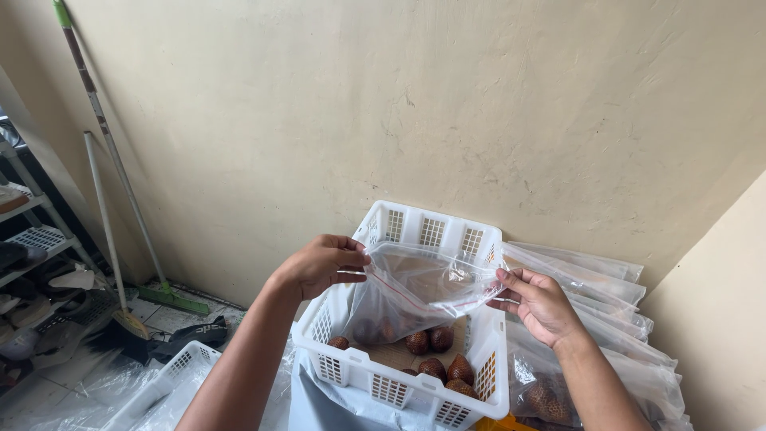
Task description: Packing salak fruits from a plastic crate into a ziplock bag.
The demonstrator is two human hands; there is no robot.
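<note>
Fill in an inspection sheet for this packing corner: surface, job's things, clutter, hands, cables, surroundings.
Surface: tiled floor, partly under clear plastic sheeting.
Job's things: clear zip-top plastic bag with a few brown scaly fruits inside, held over a white slotted plastic basket containing more loose brown scaly fruits.
Clutter: stack of filled clear bags at right; second white basket at left.
Hands: left hand and right hand pinch the bag's mouth corners with the fingers.
Cables: nothing seen.
Surroundings: cream wall, leaning brooms, shoe rack.
</note>
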